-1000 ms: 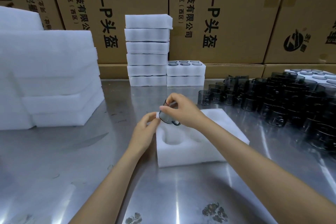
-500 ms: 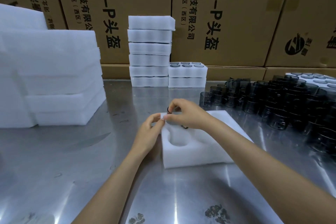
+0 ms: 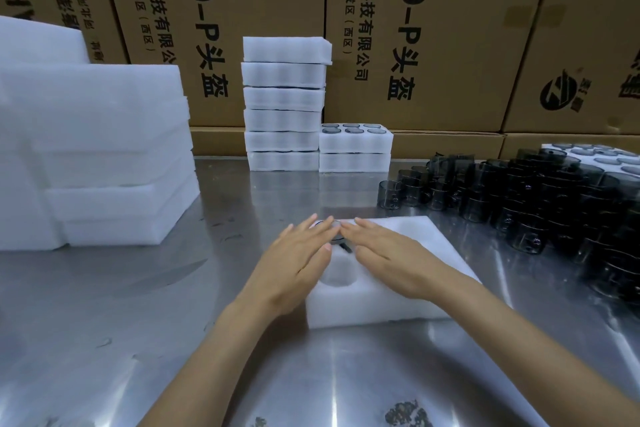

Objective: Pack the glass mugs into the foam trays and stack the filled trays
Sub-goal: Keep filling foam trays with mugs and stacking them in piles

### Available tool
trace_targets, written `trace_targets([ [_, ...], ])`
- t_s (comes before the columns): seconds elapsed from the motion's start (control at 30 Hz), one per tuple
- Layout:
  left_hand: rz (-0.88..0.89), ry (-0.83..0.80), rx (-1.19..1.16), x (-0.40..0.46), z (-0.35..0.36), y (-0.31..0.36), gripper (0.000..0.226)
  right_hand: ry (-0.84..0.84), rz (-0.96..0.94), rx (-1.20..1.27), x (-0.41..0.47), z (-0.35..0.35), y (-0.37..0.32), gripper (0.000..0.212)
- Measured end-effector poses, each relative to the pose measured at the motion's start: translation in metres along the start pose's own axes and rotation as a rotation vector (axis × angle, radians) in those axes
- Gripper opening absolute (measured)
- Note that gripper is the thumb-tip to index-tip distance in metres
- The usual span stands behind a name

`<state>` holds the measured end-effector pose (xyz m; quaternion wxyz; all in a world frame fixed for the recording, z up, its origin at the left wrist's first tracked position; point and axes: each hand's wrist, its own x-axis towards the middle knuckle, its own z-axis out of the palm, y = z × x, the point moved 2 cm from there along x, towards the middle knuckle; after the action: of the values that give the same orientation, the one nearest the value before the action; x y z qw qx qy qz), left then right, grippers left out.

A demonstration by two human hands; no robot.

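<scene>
A white foam tray (image 3: 408,302) lies on the steel table in front of me. A dark glass mug (image 3: 337,240) sits sunk in its far left pocket, mostly hidden under my fingers. My left hand (image 3: 298,260) and my right hand (image 3: 391,256) lie flat with fingers stretched out, fingertips resting on the mug's rim. An empty round pocket (image 3: 337,276) shows between my hands. A crowd of several loose dark mugs (image 3: 519,198) stands at the right.
Filled foam trays stand stacked at the back: a tall stack (image 3: 284,104) and a low one (image 3: 355,149) showing mug rims. Bulky foam sheets (image 3: 93,156) are piled at the left. Cardboard boxes (image 3: 433,35) wall off the rear. Another tray (image 3: 602,156) is at far right.
My right hand lowered the mug into the far left pocket and let go. Both hands have flattened over the mug and tray.
</scene>
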<state>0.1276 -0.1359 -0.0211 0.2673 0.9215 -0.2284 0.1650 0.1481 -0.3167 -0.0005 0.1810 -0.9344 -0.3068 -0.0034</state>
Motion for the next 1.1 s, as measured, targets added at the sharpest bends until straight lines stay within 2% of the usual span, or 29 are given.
trace_targets([
  [0.07, -0.041, -0.051, -0.027, -0.001, 0.001, -0.004, 0.045, -0.027, 0.002, -0.074, 0.001, 0.001, -0.004, 0.050],
  [0.23, -0.060, -0.048, 0.001, 0.001, 0.001, -0.006, 0.056, -0.059, -0.005, -0.111, 0.002, -0.002, -0.007, 0.049],
  [0.37, -0.082, 0.017, -0.242, -0.004, 0.009, -0.006, 0.048, -0.039, 0.003, -0.042, 0.002, -0.001, -0.006, 0.047],
  [0.43, -0.109, 0.135, -0.323, -0.006, 0.011, -0.007, 0.042, 0.058, 0.029, 0.101, 0.001, -0.001, -0.002, 0.045],
  [0.53, -0.214, 0.313, -0.403, -0.008, 0.008, -0.016, 0.045, 0.324, 0.106, 0.361, 0.002, -0.014, 0.015, 0.039],
  [0.6, -0.316, 0.364, -0.467, -0.007, 0.008, -0.025, 0.044, 0.449, 0.208, 0.328, 0.006, -0.029, 0.035, 0.034],
  [0.7, -0.488, 0.364, -0.564, -0.004, 0.013, -0.036, 0.043, 0.521, 0.382, 0.254, 0.018, -0.046, 0.066, 0.032],
  [0.8, -0.583, 0.351, -0.572, -0.002, 0.016, -0.044, 0.047, 0.474, 0.479, 0.131, 0.039, -0.051, 0.088, 0.036],
  [1.0, -0.597, 0.325, -0.577, 0.001, 0.020, -0.051, 0.046, 0.277, 0.548, -0.009, 0.083, -0.042, 0.113, 0.038],
  [1.1, -0.553, 0.282, -0.659, 0.002, 0.020, -0.049, 0.051, 0.219, 0.542, -0.050, 0.094, -0.035, 0.120, 0.043],
])
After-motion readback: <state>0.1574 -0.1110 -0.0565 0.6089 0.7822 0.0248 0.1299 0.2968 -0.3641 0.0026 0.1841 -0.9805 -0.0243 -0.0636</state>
